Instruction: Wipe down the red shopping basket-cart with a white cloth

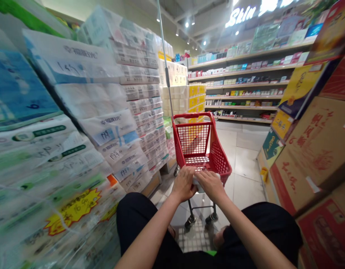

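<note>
A red plastic shopping cart (222, 158) stands straight in front of me, with a grid-like basket and dark metal legs on small wheels. Nothing shows inside the part of its basket that I can see. My left hand (185, 184) is wrapped over the cart's pale handle (199, 186), fingers curled forward. Close beside it, my right hand (210, 183) grips the same handle, the two hands almost touching. The undersides of the fingers are hidden behind the handle.
Tall stacks of wrapped tissue packs (141, 82) line the left side, close to the cart. Cardboard boxes (320, 138) are piled on the right. A tiled aisle (246, 164) leads to shelves of small goods (245, 82) at the back. A thin pole (163, 48) rises at left.
</note>
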Tool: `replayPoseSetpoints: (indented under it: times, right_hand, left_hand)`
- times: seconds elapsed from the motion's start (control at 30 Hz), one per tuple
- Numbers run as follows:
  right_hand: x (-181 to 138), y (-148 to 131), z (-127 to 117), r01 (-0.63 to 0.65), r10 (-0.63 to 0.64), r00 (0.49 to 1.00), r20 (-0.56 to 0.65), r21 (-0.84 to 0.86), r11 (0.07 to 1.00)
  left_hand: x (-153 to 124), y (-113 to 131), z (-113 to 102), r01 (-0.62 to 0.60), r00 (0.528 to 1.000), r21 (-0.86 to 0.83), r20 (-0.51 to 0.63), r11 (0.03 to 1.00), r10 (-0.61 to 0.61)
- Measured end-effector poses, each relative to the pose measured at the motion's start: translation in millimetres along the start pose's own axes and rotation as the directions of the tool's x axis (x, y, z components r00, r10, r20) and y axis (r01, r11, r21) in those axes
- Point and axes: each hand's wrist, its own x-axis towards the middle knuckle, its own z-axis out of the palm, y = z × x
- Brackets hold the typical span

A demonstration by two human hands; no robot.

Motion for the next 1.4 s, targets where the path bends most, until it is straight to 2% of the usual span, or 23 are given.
replayPoseSetpoints:
  times: [0.1,0.3,0.4,0.5,0.7,0.87,1.07,1.17,1.3,1.4]
  right_hand:
    - [-11.8,19.1,-9.1,-0.017,0.017,1.000,-0.013,0.024,1.000]
    - [-44.5,68.3,-19.1,-0.063,0.064,0.998,-0.017,0.027,0.998]
    - [-56.7,87.3,-22.0,-0.098,0.098,0.995,-0.032,-0.006,0.995]
    - [-61.5,94.9,-23.1,-0.092,0.091,0.995,-0.031,-0.037,0.995]
    - [-54.7,85.7,-18.3,-0.072,0.070,0.997,-0.031,-0.071,0.995]
    - [-30.5,55.4,-14.3,0.027,-0.027,1.000,0.013,-0.028,0.999]
    - [-13.3,21.3,-10.8,-0.028,0.029,0.999,0.026,-0.011,1.000]
    - [-15.4,19.8,-10.7,-0.049,0.048,0.999,0.017,0.047,0.998]
    - [-18.4,31.5,-21.3,-0.044,0.037,0.999,0.030,0.309,0.950]
    - [-22.0,49.8,-31.3,-0.135,0.136,0.990,0.027,0.422,0.897]
  left_hand:
    - [3.0,-0.8,-2.3,0.004,1.000,0.013,0.017,1.000,-0.004]
    - [10.4,2.6,-1.9,-0.072,0.996,0.050,0.058,0.996,0.069]
    - [11.9,5.8,3.1,-0.056,0.997,0.058,0.048,0.997,0.053]
    - [12.0,9.3,8.5,-0.025,0.999,0.067,0.030,0.997,0.023]
    - [12.2,13.3,12.0,0.011,1.000,0.080,0.014,0.997,-0.012]
    - [14.0,18.3,15.6,0.027,0.999,0.069,0.019,0.997,-0.029]
    - [14.4,19.9,19.3,0.030,1.000,0.034,-0.010,0.999,-0.029]
    - [13.9,21.6,15.2,0.022,1.000,0.007,-0.019,1.000,-0.022]
    - [14.8,28.2,8.1,0.052,0.996,-0.111,-0.062,0.992,-0.059]
    - [16.6,29.0,3.1,0.098,0.987,-0.227,-0.106,0.969,-0.124]
